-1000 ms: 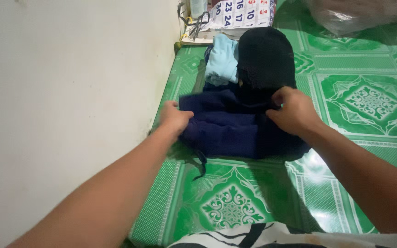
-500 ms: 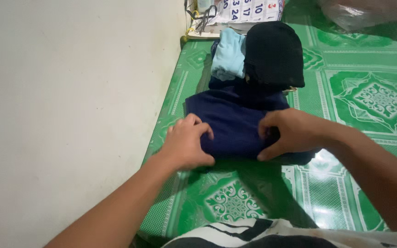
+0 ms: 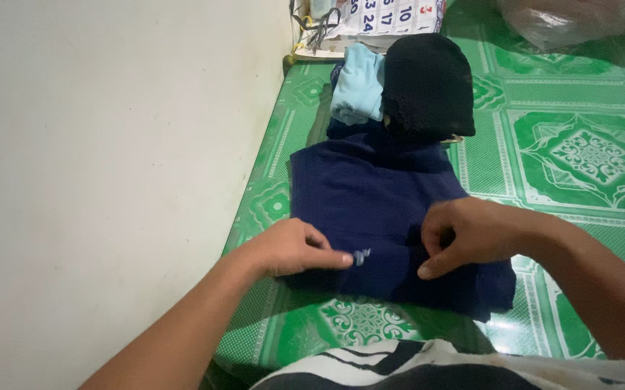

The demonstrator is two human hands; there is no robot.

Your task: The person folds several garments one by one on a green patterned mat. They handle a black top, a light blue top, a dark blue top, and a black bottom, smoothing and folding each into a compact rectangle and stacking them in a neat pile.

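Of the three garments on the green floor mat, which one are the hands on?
The navy blue garment, folded flat nearest the camera. Left hand and right hand both rest on it. The light blue garment and black garment lie beyond, untouched.
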